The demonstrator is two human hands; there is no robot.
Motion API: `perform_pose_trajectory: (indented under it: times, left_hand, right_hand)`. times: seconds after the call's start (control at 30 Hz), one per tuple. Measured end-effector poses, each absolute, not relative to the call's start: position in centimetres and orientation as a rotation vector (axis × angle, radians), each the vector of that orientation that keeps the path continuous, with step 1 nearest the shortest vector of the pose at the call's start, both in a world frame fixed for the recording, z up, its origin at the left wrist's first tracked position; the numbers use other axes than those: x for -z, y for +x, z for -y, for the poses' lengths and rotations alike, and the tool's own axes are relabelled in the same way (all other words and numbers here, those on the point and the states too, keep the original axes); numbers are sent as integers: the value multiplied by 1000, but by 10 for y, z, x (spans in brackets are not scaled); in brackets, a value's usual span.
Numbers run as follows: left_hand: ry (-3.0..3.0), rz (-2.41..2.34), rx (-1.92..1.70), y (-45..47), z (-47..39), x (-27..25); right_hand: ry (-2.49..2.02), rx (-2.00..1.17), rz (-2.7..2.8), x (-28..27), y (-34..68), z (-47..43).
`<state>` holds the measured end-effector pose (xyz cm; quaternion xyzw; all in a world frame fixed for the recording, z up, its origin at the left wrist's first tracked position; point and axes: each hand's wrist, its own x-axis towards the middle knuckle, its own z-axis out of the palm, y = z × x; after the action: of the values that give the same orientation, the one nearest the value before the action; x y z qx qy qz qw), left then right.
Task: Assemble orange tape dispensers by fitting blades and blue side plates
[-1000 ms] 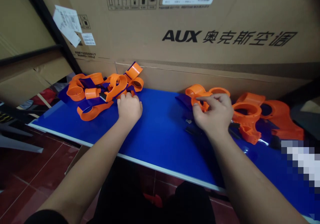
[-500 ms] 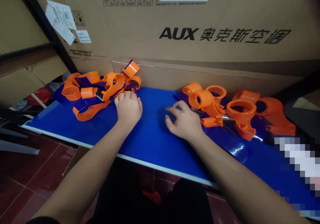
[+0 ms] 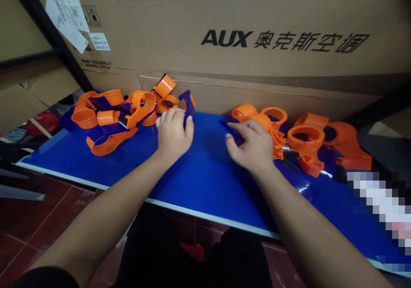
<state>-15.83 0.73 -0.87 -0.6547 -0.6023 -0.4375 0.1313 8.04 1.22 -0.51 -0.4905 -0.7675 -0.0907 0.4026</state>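
Note:
My left hand (image 3: pixel 175 136) is closed around a tape dispenser (image 3: pixel 190 103), orange and dark purple, its upper end showing past my fingers. It is at the right edge of the left pile, where several orange and purple tape dispensers (image 3: pixel 111 143) lie tangled. My right hand (image 3: pixel 253 144) is over the near-left side of a second pile of orange tape dispensers (image 3: pixel 306 138). Its thumb and forefinger are apart, with nothing seen between them. A dark purple piece (image 3: pixel 228 120) shows just behind those fingertips. My right hand hides part of this pile.
A large cardboard box (image 3: pixel 224 65) stands upright behind the blue tabletop (image 3: pixel 205 176). Dark metal frame bars (image 3: pixel 48 25) rise on the left. At the lower right a patch (image 3: pixel 379 206) is pixelated. Red floor tiles lie below the table edge.
My left hand has shifted right with the tape dispenser, whose purple end has come up out of the pile. My right hand has moved right and farther over its pile. The view has shifted slightly.

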Motion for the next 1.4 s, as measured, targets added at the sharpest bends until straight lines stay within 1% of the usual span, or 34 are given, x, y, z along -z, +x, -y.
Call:
perform_pose_trajectory:
  times: [0.23, 0.4, 0.47, 0.53, 0.63, 0.77, 0.8, 0.83, 1.03, 1.2, 1.3, 1.4]
  left_hand:
    - [-2020, 1542, 1574, -137, -41, 17]
    - [-1892, 1500, 1948, -134, -35, 19]
    - [-1854, 1488, 2055, -134, -31, 17]
    - [-1842, 1494, 2108, -133, -27, 15]
    - [-1858, 1460, 2106, -130, -21, 14]
    - [-1956, 1296, 1999, -125, -14, 17]
    - [-1987, 1260, 1963, -124, -13, 19]
    - [-2015, 1233, 1927, -123, -12, 20]
    - [-2063, 1182, 1828, -126, -18, 25]
    - [-2244, 1029, 1722, -125, -15, 24]
    - [-2295, 900, 1761, -125, -10, 19]
    - [-2133, 956, 1855, -134, -10, 10]
  right_hand:
    - [-1233, 186, 1950, 11, 79, -14]
    - [-1183, 134, 1940, 15, 81, -18]
    - [-1206, 38, 1903, 15, 79, -18]
    - [-1269, -163, 1793, 13, 75, -18]
    - [-1307, -652, 1526, 2, 64, -16]
    - [-1132, -1409, 1210, -19, 36, -12]
    - [-1072, -1528, 1180, -23, 28, -11]
    - [-1019, -1582, 1156, -26, 19, -11]
    - [-848, -1498, 990, -25, -17, -24]
    - [-824, -1455, 985, -17, -9, -29]
    - [-832, -1408, 1036, -15, 7, -30]
    - [-879, -1380, 1069, -17, 23, -32]
